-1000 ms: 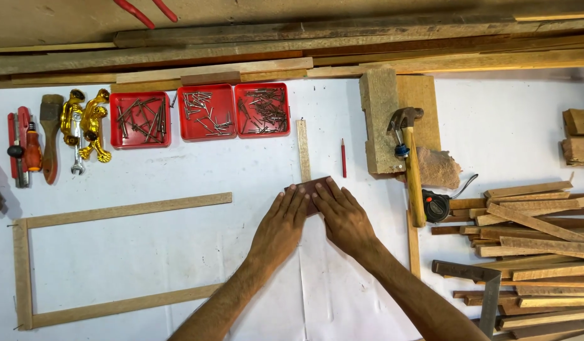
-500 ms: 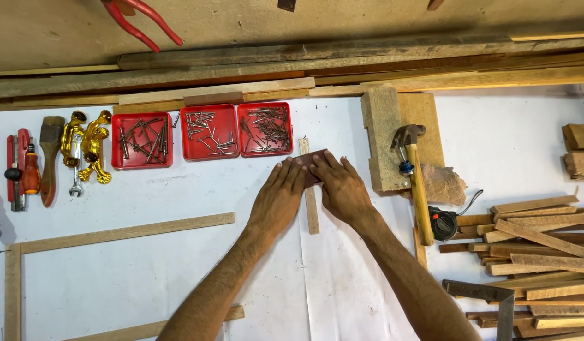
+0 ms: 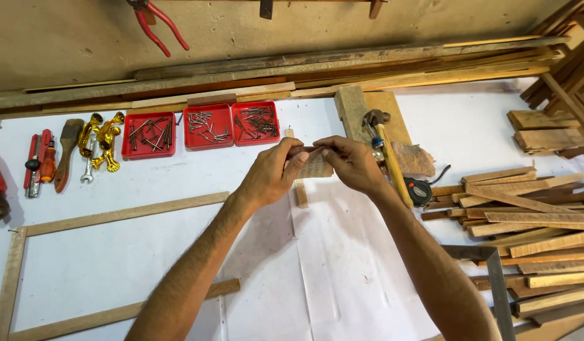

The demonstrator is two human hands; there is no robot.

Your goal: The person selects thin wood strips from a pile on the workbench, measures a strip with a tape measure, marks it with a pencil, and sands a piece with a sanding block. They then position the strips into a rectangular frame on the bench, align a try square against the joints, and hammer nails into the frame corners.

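You have no signs, labels or screens in front of you. The nearest things to packages are three open red trays of nails: the left tray (image 3: 148,135), the middle tray (image 3: 207,125) and the right tray (image 3: 256,122), set side by side in a row at the back of the white worktop (image 3: 115,252).

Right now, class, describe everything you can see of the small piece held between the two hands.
The small brownish sheet looks like sandpaper or a thin wood offcut; which cannot be told. It is flat, roughly rectangular, with a speckled tan face. The left hand and right hand pinch its top edge from either side, holding it raised above the white-covered workbench. Fingers hide its upper part. Below it lies a short wooden strip.
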